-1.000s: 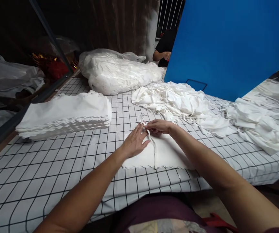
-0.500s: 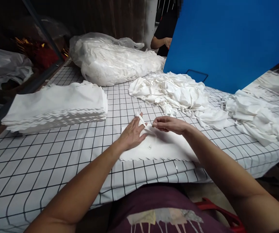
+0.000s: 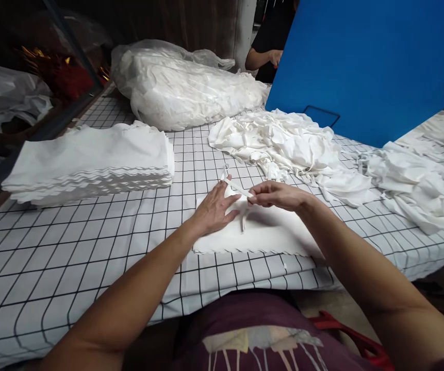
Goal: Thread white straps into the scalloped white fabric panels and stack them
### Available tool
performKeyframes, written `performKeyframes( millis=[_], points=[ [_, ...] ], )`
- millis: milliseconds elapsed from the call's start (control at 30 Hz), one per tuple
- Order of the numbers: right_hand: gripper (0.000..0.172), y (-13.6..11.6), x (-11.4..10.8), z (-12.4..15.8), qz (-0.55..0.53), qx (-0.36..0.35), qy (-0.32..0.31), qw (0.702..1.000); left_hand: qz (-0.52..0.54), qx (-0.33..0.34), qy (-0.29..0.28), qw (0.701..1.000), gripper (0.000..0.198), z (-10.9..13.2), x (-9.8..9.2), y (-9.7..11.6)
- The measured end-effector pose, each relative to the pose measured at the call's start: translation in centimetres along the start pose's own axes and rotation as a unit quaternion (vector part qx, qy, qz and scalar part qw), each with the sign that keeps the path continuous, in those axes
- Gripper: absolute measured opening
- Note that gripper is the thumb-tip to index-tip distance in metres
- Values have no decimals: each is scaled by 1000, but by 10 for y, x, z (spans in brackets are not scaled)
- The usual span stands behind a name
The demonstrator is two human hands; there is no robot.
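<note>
A white cloth piece (image 3: 222, 243) with a wavy front edge lies flat on the checked tablecloth before me. My left hand (image 3: 216, 210) rests on its left part, fingers spread and pointing away from me. A narrow white fabric strip (image 3: 239, 187) runs from the left fingertips to my right hand (image 3: 274, 196). The right thumb and fingers pinch this strip just above the cloth, and a loose end hangs down below the pinch. At the strip's far end a small loop lies on the table beyond the left fingertips.
Left stands a neat stack of white cloth pieces (image 3: 94, 154). A plastic bag (image 3: 183, 93) of white fabric lies behind. Crumpled white pieces form piles (image 3: 279, 141) centre-right and right (image 3: 418, 180). A blue board (image 3: 368, 67) rises at the back, beside another person's arm (image 3: 260, 59).
My right hand has drawn the strip slightly to the right, and it now stretches straighter from the left fingertips. A loose end now dangles below the pinch. The left hand stays spread on the cloth.
</note>
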State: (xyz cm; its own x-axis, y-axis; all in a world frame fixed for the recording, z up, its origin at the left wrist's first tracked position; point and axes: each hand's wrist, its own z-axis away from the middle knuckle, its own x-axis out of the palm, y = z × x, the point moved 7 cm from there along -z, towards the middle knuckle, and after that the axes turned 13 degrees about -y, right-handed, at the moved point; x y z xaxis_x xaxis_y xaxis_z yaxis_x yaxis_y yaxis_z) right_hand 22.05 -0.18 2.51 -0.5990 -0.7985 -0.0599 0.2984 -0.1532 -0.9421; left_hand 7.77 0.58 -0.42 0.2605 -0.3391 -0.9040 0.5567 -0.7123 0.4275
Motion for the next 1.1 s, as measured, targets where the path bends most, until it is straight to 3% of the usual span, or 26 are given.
performKeyframes(
  millis=[167,300,367,467,600,733,867,933,1100],
  points=[
    [32,-7,23,45,88,-6,-107,990,-8,-2,7,1000,46,-1,2,-3],
    [26,-12,25,57,98,-53,-119,987,2,1,18,1000,55,-2,3,-5],
    [24,-14,17,50,78,-87,-92,989,22,-4,18,1000,67,-2,2,-7],
    [26,-11,-9,25,3,-108,29,994,73,-21,25,997,83,-1,-4,-13],
    [33,-5,-38,-19,-58,-95,177,978,209,-65,127,967,83,3,-22,-35],
    [38,9,-40,-52,-89,-78,206,971,302,-132,195,924,73,8,-29,-62],
    [41,26,-31,-61,-135,-77,202,967,246,-170,234,925,40,14,-38,-66],
    [42,27,-27,-60,-153,-94,211,961,259,-143,212,931,27,11,-37,-58],
    [43,22,-22,-64,-145,-128,225,955,334,-80,153,927,22,1,-29,-37]
  ],
)
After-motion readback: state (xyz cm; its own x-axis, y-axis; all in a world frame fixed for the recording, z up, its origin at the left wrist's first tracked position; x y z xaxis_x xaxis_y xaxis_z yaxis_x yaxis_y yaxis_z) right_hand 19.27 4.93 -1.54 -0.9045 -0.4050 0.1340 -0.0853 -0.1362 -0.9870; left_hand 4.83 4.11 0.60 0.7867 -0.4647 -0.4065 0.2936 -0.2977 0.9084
